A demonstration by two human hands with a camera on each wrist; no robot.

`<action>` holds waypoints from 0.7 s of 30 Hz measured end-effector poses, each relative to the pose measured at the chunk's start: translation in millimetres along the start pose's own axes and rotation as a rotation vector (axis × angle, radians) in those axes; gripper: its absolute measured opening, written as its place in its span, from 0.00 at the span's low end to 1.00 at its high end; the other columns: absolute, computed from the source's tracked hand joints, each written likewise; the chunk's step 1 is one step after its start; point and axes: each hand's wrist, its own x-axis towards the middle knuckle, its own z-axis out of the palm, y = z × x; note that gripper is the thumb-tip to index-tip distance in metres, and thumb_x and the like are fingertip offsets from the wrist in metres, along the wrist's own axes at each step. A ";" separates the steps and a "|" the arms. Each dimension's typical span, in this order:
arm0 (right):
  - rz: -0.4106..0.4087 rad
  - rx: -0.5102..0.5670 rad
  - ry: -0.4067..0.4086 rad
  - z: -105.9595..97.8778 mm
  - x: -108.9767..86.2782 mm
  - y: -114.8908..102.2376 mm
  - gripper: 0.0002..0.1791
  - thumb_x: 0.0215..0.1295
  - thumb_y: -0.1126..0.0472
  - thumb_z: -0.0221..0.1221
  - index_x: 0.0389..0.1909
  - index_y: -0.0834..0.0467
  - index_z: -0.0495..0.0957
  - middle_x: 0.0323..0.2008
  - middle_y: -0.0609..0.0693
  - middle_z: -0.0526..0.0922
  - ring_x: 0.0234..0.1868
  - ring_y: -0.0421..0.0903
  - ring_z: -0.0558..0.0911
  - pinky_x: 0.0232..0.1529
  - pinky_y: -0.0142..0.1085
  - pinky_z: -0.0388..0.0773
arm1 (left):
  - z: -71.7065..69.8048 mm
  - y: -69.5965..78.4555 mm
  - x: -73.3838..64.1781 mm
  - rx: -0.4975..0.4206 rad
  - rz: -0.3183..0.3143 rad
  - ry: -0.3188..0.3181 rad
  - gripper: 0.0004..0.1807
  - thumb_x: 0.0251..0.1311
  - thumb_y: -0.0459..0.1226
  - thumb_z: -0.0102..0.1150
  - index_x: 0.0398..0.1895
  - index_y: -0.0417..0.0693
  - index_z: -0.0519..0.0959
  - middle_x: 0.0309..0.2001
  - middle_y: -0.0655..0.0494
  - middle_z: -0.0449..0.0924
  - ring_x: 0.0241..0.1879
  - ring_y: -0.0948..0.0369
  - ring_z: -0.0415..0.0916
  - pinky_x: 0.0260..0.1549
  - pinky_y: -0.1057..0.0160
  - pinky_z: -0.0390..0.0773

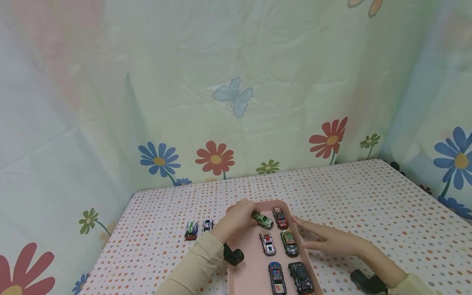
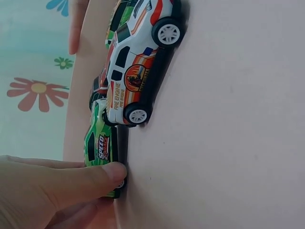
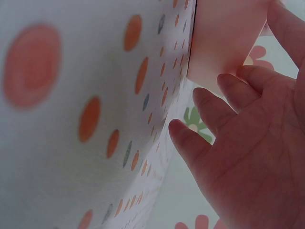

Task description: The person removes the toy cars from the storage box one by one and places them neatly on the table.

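Loose cars: a green-and-white car point(image 1: 191, 230) and a white car with dark markings point(image 1: 207, 225) sit just left of the pink tray point(image 1: 248, 278), on the person's left. Only the head view catches that pair, neither wrist one does.
Left hand: reaches over the tray's left side. The left wrist view gives you the thumb, which the head view hides: it's pressed to the green car's flank with fingers behind, so yeah, a proper pinch, not much gap.
Green car: inside the tray, near its far end, angled. "SPEED" on its side only reads from the left wrist. Can't tell if all its wheels touch the tray floor.
Fire engine car: white and orange point(image 1: 267, 241), in the tray just nearer than the green one. Left wrist again for the lettering.
Blue car: point(image 1: 277, 278) toward the tray's near end.
Right column: red car point(image 1: 280, 218), dark car with a patterned roof point(image 1: 289, 242), black car point(image 1: 300, 277), lined along the tray's right wall.
Right hand: point(image 1: 332, 241) outside that wall, fingers straight and fanned out, nothing held. Right wrist view shows the palm and tray's outer face, thumb looking right up against it.
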 end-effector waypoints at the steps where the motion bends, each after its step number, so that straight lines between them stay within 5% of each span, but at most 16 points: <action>1: -0.004 0.002 -0.002 0.0 0.0 0.1 0.39 0.70 0.49 0.50 0.72 0.64 0.44 0.69 0.68 0.47 0.65 0.69 0.53 0.52 0.62 0.62 | 0.3 -0.5 0.1 0.001 -0.004 -0.001 0.07 0.44 0.30 0.72 0.28 0.46 0.84 0.25 0.62 0.77 0.24 0.67 0.67 0.25 0.70 0.68; 14: -0.007 -0.003 0.006 0.0 -1.3 -0.4 0.40 0.70 0.49 0.50 0.72 0.64 0.44 0.68 0.68 0.48 0.65 0.69 0.52 0.52 0.63 0.62 | -4.7 -0.9 -3.6 -0.112 -0.040 0.004 0.06 0.46 0.32 0.72 0.23 0.48 0.82 0.19 0.63 0.72 0.21 0.67 0.64 0.21 0.69 0.67; 21: 0.004 0.018 -0.001 -0.9 -1.1 -1.5 0.39 0.70 0.50 0.50 0.72 0.65 0.45 0.68 0.69 0.47 0.65 0.70 0.52 0.52 0.63 0.62 | -13.3 -2.0 -4.5 -0.143 -0.038 0.038 0.06 0.46 0.34 0.73 0.28 0.46 0.85 0.21 0.64 0.76 0.22 0.69 0.68 0.23 0.71 0.69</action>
